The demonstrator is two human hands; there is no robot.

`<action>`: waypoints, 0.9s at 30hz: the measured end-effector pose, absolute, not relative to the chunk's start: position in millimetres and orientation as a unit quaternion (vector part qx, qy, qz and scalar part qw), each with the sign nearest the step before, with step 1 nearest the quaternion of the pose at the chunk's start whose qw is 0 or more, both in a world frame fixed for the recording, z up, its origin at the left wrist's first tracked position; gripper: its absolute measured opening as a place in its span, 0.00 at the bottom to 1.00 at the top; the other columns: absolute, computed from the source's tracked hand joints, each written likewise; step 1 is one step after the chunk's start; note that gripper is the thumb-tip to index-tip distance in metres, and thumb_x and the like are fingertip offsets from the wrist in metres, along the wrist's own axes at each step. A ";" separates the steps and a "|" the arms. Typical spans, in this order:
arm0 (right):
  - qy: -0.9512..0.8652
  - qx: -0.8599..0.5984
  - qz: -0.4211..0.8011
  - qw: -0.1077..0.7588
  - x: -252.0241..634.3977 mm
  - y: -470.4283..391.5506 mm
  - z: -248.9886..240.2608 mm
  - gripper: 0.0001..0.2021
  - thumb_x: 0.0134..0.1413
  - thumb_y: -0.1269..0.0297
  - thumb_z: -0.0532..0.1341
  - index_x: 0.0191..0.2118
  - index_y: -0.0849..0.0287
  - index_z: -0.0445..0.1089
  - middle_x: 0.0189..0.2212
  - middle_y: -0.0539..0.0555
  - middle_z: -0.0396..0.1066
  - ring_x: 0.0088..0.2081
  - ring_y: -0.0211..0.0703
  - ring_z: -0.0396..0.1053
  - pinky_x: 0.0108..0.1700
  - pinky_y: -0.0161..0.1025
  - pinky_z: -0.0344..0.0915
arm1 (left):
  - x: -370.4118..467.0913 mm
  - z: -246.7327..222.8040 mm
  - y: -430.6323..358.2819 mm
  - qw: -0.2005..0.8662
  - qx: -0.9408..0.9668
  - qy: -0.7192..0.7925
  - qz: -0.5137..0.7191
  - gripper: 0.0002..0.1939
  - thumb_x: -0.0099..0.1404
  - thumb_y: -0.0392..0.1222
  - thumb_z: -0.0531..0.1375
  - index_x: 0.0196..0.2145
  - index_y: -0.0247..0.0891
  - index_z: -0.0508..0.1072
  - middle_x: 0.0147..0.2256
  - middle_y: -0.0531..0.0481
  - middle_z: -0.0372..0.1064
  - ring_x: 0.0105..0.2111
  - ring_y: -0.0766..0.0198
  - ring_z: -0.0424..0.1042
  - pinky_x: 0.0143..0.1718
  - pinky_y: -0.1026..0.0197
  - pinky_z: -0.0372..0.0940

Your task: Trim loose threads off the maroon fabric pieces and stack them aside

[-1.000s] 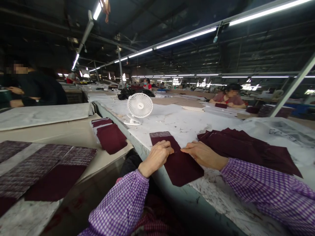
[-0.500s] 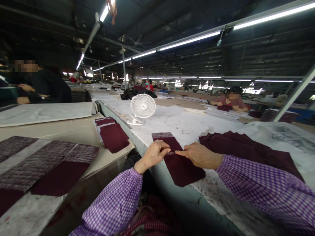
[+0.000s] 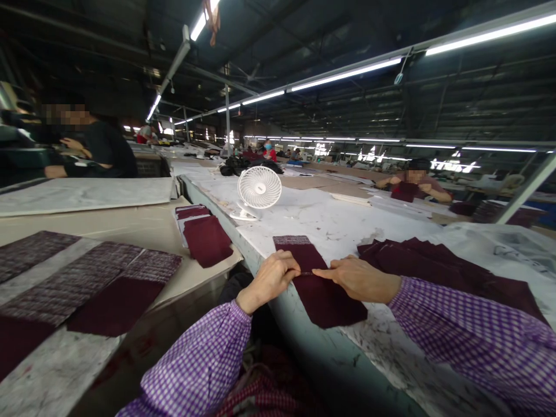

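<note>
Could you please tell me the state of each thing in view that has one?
Maroon piece: laid out, pale-flecked line across it.
Left hand: thumb and finger pinched at that line.
Right hand: index finger extended onto the piece.
White fan: standing; whether running, unclear.
Ceiling lights: lit.
Maroon pile: loosely fanned out.
Small maroon stack: pieces overlapping.

At the centre of the frame, the left hand [image 3: 270, 281] pinches a maroon fabric piece [image 3: 332, 304] at a crosswise line, which the right hand [image 3: 365, 278] touches with its index finger. A white fan [image 3: 259, 187] stands just above; a maroon pile [image 3: 443, 269] spreads at right.
</note>
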State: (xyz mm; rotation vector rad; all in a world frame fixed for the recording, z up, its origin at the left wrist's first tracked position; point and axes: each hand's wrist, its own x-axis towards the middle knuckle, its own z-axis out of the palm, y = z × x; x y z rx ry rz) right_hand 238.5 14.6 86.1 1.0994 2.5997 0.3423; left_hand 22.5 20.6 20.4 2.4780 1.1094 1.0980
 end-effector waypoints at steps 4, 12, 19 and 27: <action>0.901 0.382 0.114 0.169 234.3 15.4 89.3 0.30 0.55 0.75 0.48 0.62 0.43 0.51 0.34 0.57 0.69 0.30 0.45 0.67 0.31 0.38 0.56 | 21.1 15.1 21.3 0.089 0.846 0.365 0.378 0.10 0.65 0.38 0.54 0.31 0.38 0.75 0.32 0.49 0.68 0.36 0.64 0.65 0.39 0.62 0.61; 0.905 0.363 0.118 0.188 226.9 14.0 93.0 0.31 0.57 0.74 0.48 0.63 0.39 0.46 0.30 0.55 0.67 0.23 0.40 0.61 0.28 0.36 0.52 | 10.5 12.4 19.5 0.178 0.817 0.340 0.431 0.13 0.66 0.41 0.52 0.32 0.36 0.75 0.32 0.48 0.69 0.35 0.65 0.66 0.41 0.62 0.61; 0.909 0.353 0.139 0.172 231.1 14.8 88.2 0.31 0.57 0.74 0.49 0.63 0.40 0.47 0.29 0.55 0.68 0.25 0.37 0.64 0.27 0.34 0.50 | 14.3 9.3 19.5 0.165 0.800 0.380 0.435 0.06 0.60 0.32 0.56 0.29 0.37 0.72 0.31 0.50 0.68 0.36 0.63 0.66 0.38 0.60 0.61; 0.896 0.414 0.154 0.036 254.9 9.4 60.3 0.21 0.61 0.65 0.48 0.59 0.46 0.59 0.42 0.59 0.65 0.39 0.46 0.66 0.40 0.42 0.62 | 16.3 6.5 19.0 0.119 0.815 0.377 0.423 0.08 0.61 0.30 0.53 0.28 0.37 0.70 0.32 0.49 0.67 0.36 0.62 0.64 0.41 0.59 0.61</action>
